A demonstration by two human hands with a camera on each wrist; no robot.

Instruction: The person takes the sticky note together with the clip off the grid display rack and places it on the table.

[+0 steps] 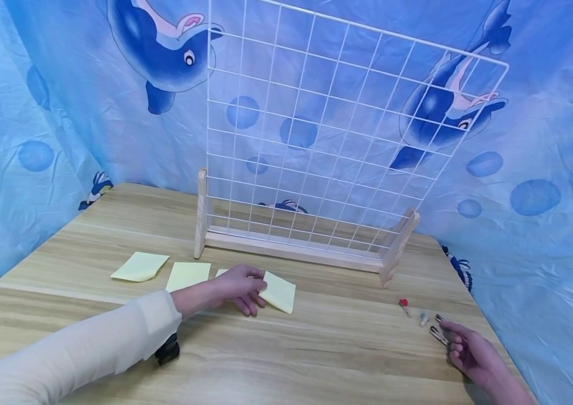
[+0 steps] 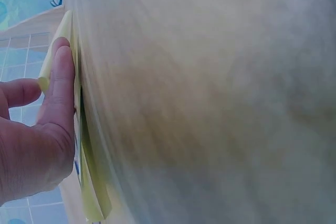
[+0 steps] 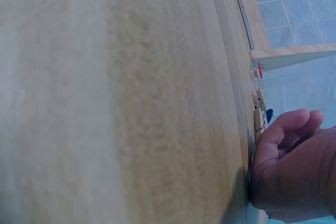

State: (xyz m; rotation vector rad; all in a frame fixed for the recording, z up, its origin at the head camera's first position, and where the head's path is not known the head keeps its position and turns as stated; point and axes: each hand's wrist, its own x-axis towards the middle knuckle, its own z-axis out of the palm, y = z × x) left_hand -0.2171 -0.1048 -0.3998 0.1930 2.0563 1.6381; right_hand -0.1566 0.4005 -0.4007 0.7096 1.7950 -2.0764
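My left hand [image 1: 241, 289] rests on the table over the left side of a yellow sticky note [image 1: 280, 292]. In the left wrist view, a finger [image 2: 62, 77] and the thumb pinch the note's [image 2: 89, 182] lifted edge. Two more yellow notes [image 1: 140, 266] [image 1: 188, 274] lie to the left. My right hand [image 1: 469, 349] lies at the table's right front, fingers loosely curled, holding nothing. Its fingertips are beside a small wooden clip [image 1: 438, 334] [image 3: 256, 113]. A pale clip [image 1: 424, 318] and a red-tipped clip [image 1: 404, 304] [image 3: 259, 70] lie just left of it.
A white wire grid panel [image 1: 327, 129] stands upright in a wooden base [image 1: 291, 250] at the back of the wooden table [image 1: 317, 360]. Blue dolphin-print cloth [image 1: 38, 112] hangs behind it and on both sides. The table's right edge runs close to my right hand.
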